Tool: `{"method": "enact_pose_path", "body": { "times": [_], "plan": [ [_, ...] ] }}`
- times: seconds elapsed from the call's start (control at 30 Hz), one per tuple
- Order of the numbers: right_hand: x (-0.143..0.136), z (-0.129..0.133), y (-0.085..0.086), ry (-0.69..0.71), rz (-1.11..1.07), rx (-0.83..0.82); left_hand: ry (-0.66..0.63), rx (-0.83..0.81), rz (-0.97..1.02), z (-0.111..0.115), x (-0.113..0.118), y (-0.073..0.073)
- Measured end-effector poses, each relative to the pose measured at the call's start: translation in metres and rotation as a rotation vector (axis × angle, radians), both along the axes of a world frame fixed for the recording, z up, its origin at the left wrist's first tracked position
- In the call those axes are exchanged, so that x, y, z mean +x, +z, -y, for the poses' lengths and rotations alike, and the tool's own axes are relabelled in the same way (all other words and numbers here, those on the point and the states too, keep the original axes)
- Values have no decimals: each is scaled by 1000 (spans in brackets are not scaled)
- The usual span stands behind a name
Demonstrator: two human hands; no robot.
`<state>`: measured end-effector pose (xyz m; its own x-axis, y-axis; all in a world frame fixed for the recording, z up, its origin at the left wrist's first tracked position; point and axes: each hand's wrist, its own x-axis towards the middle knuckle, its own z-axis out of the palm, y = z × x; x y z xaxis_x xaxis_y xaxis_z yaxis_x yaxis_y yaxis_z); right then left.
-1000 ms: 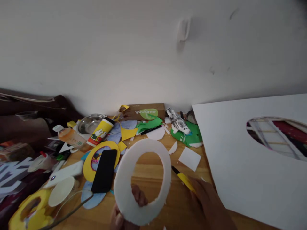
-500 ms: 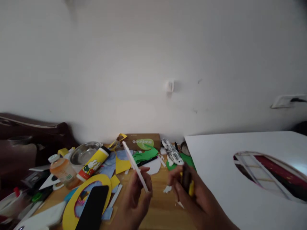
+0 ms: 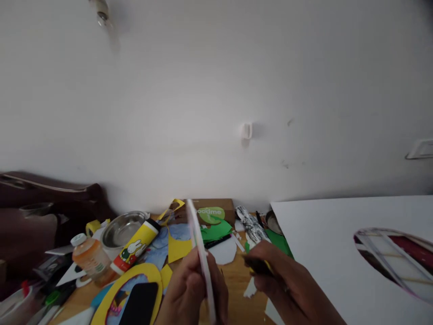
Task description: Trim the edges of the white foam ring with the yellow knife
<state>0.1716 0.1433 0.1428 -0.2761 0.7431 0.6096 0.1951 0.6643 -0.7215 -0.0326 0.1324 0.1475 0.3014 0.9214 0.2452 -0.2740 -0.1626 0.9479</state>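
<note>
My left hand grips a thin white board, held upright and seen edge-on, its top reaching in front of the brown box. My right hand is closed round a dark cutter with yellow parts, its tip pointing left towards the board but apart from it. White scraps lie on the wooden table between and under the hands. Left of my left hand, a black phone rests on a yellow ring.
A large white board with an oval hole fills the right side. At the left stand an orange drink bottle, a steel bowl and a yellow-red tube. Behind are a brown box and green paper.
The view has shifted, so the table items appear lower. The held board is now more upright and lower in my left hand. The cutter in my right hand has turned to point left.
</note>
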Motion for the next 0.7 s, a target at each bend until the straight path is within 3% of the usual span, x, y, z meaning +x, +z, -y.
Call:
{"method": "enact_pose_path", "body": {
  "times": [0.17, 0.37, 0.5, 0.63, 0.7],
  "plan": [
    [-3, 2, -10, -47, 74, -183, 169, -170, -141, 4, 12, -15],
    [3, -1, -6, -131, 171, 95, 67, -225, -101, 3, 24, -13],
    [12, -6, 2, -182, 233, 261, 63, -331, -33, -1, 22, -26],
    [14, -6, 5, -242, 271, 252, 90, -308, 15, -4, 19, -39],
    [12, -6, 5, -315, 266, 224, 9, -299, 36, -4, 19, -37]
  ]
}}
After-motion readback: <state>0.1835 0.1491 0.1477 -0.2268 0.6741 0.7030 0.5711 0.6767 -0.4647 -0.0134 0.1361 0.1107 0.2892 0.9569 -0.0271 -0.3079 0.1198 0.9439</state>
